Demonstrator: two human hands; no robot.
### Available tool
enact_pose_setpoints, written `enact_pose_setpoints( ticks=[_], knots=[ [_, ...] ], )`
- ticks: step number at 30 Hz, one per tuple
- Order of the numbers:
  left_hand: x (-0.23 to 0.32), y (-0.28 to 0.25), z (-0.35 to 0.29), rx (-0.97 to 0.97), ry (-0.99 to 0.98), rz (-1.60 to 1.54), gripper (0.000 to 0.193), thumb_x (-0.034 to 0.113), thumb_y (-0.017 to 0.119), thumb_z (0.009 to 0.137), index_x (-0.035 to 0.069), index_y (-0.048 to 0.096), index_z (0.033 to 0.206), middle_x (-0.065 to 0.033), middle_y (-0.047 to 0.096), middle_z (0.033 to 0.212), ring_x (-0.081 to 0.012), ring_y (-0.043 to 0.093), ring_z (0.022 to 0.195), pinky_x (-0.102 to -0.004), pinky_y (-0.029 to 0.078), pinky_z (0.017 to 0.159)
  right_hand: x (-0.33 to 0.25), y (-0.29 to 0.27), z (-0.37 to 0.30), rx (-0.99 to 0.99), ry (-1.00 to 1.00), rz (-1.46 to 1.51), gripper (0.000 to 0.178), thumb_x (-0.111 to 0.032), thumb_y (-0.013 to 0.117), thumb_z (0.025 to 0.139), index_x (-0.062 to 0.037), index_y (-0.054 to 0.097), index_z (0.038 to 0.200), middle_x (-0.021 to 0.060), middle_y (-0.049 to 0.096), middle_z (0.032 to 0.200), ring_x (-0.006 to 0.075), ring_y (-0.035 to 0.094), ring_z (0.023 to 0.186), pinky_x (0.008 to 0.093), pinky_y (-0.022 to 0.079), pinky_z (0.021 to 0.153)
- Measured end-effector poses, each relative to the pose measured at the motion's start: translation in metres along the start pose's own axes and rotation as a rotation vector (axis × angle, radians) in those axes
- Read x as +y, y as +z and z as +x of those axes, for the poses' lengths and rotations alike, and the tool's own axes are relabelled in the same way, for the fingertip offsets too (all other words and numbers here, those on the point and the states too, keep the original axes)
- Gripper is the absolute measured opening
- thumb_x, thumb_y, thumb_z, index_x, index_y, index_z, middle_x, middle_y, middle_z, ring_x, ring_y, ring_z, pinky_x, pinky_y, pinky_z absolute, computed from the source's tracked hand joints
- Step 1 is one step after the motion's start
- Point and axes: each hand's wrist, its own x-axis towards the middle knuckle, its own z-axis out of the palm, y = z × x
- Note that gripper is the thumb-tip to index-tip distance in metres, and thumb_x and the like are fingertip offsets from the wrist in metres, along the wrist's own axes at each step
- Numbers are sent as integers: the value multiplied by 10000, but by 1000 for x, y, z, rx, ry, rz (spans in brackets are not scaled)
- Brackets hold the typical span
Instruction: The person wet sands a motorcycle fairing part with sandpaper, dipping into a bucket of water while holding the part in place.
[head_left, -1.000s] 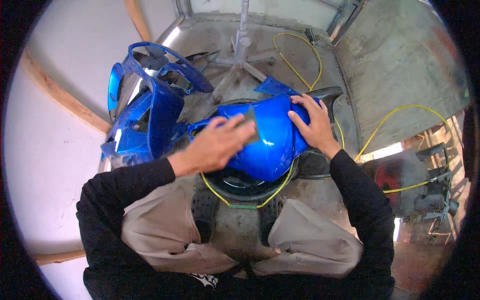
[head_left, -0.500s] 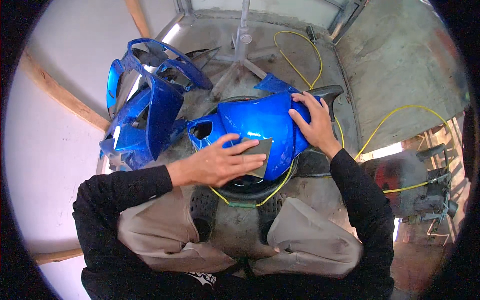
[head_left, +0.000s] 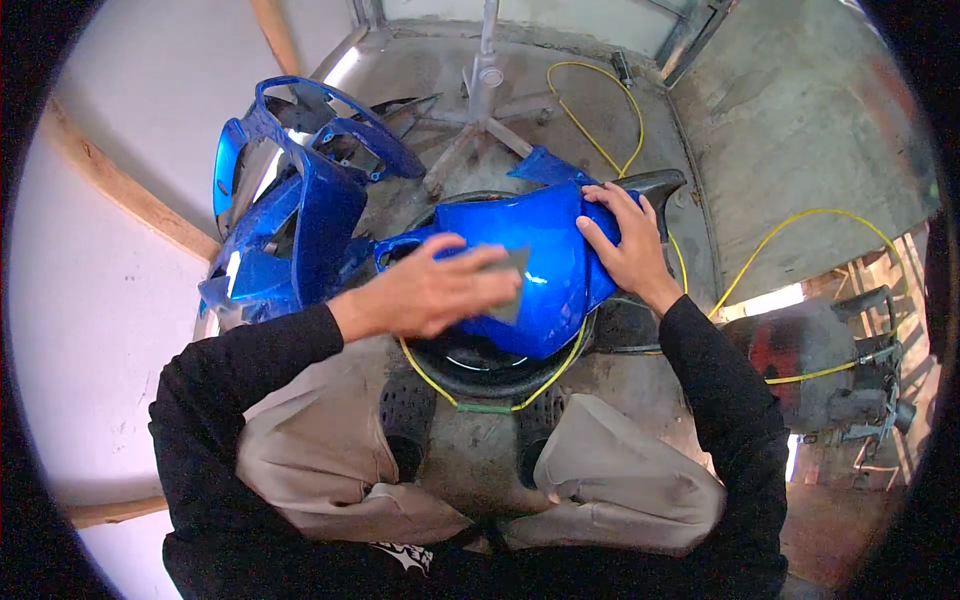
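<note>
A glossy blue vehicle body panel rests on a black round basin or tire-like support in front of me. My left hand, blurred, presses a small greyish-green sheet of sandpaper under its fingers against the left half of the panel. The panel's hole at its left end is partly covered by that hand. My right hand lies on the panel's right end, fingers apart and bent over its far edge, with no tool in it.
Other blue body panels stand at the left by a white wall. A grey metal stand is behind. A yellow hose loops across the floor to a dark red and grey tank at the right.
My left hand has moved up and slightly left over the panel, taking the sandpaper with it. My right hand and the panel have stayed in place.
</note>
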Motion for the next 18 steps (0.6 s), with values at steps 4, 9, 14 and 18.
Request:
enact_pose_setpoints(
  ticks=[4,9,14,18],
  knots=[
    [3,-1,1,162,-339,-39,643,177,636,1047,161,459,1665,-62,498,1706,-352,406,1607,-582,370,1205,1,0,3,4,11,12,492,-472,713,1024,-136,681,1381,106,702,1454,377,537,1491,675,249,1263],
    [12,5,1,-51,246,-30,638,199,684,990,172,522,1606,-37,504,1700,-308,437,1583,-589,388,1205,0,-1,-1,10,2,-3,496,-477,718,1020,-134,688,1376,114,702,1453,376,542,1485,673,265,1259],
    [2,4,1,175,-294,3,675,126,659,1024,173,454,1665,-61,527,1684,-335,423,1596,-589,349,1206,1,0,0,21,3,-2,497,-479,719,1018,-132,692,1373,117,704,1449,382,544,1483,674,264,1260],
    [6,8,-2,53,-112,-53,699,159,723,984,135,485,1641,-87,502,1703,-356,420,1597,-593,347,1214,2,1,1,16,6,17,500,-481,720,1016,-130,693,1372,123,706,1443,387,544,1483,671,263,1261]
  ],
)
